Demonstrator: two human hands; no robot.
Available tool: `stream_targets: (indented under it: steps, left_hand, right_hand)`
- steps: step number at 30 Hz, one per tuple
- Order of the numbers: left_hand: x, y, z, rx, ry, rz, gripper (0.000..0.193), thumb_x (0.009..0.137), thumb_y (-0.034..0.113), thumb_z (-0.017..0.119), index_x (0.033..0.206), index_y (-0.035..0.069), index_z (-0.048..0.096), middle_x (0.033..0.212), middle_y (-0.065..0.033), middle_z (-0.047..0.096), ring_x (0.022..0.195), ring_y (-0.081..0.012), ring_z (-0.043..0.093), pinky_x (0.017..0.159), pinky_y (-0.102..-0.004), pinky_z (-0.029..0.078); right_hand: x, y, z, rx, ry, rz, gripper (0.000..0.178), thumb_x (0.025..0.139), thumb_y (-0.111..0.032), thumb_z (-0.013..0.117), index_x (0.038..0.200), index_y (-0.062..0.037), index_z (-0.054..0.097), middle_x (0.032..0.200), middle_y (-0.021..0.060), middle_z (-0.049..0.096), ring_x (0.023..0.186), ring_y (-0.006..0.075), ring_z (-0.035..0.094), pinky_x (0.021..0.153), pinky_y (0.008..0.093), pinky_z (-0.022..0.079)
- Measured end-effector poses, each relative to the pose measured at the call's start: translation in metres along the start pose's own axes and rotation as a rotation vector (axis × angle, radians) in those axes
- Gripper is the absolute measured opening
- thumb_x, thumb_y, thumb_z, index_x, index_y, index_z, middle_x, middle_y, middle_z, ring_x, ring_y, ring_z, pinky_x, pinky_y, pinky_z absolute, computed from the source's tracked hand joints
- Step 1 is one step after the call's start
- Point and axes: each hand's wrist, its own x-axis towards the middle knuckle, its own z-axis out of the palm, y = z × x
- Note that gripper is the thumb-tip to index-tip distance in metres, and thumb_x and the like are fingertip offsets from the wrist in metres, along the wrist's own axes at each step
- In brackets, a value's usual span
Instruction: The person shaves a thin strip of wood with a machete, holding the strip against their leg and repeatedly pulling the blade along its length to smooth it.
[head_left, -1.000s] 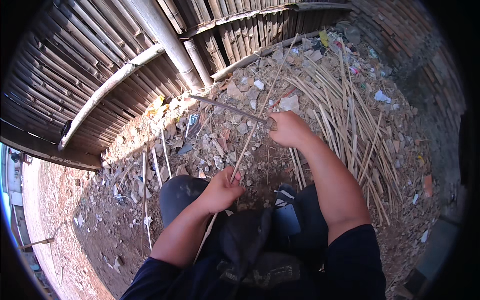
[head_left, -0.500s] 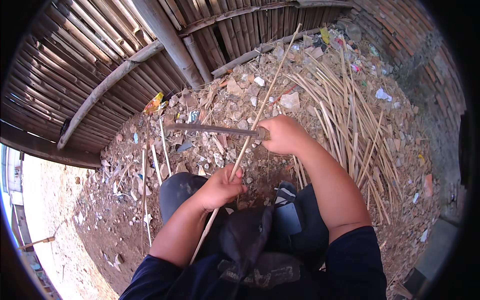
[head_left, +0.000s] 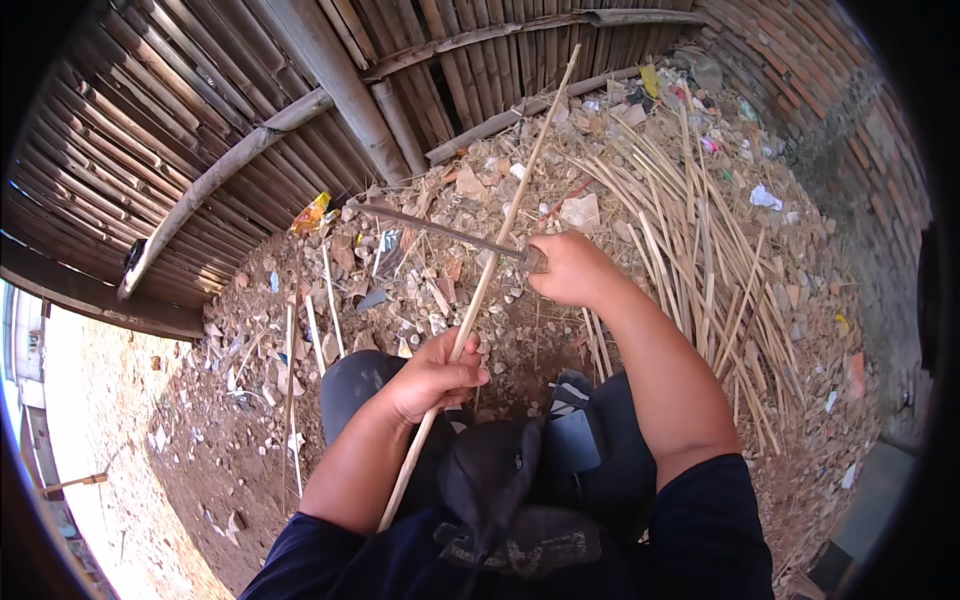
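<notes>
A long, thin bamboo strip slants from my lap up and away to the right. My left hand is closed round its lower part, thumb on top. In my right hand is the short handle of a long knife, gripped in a fist. The dark, narrow blade points left and crosses the strip above my left hand, touching or very close to it. Which way its cutting edge faces, I cannot tell.
A pile of bamboo strips lies on the right. More strips lie at the left of my knees. Stones and litter cover the ground. A bamboo wall stands ahead and a brick wall at the right.
The knife has tilted, its tip now farther up and away. The far end of the strip has shifted slightly left, and the strip shows a broader face. My left hand has barely moved.
</notes>
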Motion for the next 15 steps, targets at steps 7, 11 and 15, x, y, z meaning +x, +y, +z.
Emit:
stream_targets:
  steps: [7,11,15]
  left_hand:
    - [0.001,-0.014,0.009,0.133,0.013,-0.051,0.037,0.083,-0.006,0.067,0.099,0.017,0.042,0.071,0.0069,0.044,0.050,-0.0042,0.038,0.042,-0.0217,0.026]
    - [0.002,-0.006,0.001,0.104,0.005,-0.007,0.036,0.084,-0.007,0.066,0.098,0.017,0.043,0.071,0.0069,0.044,0.050,-0.0036,0.038,0.042,-0.0213,0.026]
    - [0.004,-0.004,0.004,0.038,-0.061,-0.006,0.036,0.084,-0.007,0.066,0.098,0.017,0.042,0.070,0.0069,0.043,0.049,-0.0036,0.037,0.041,-0.0214,0.026]
  right_hand:
    - [0.009,0.017,-0.004,0.035,0.027,0.082,0.033,0.075,-0.020,0.069,0.107,-0.0097,0.070,0.093,0.0193,0.071,0.091,0.0373,0.069,0.081,0.0470,0.055]
    - [-0.001,-0.005,-0.005,-0.101,-0.071,-0.001,0.038,0.076,-0.021,0.069,0.113,-0.0098,0.070,0.095,0.0211,0.071,0.093,0.0376,0.069,0.084,0.0462,0.054]
    - [0.014,0.033,0.001,0.024,0.022,0.078,0.041,0.077,-0.021,0.070,0.117,-0.0095,0.069,0.095,0.0207,0.071,0.093,0.0365,0.069,0.083,0.0457,0.054]
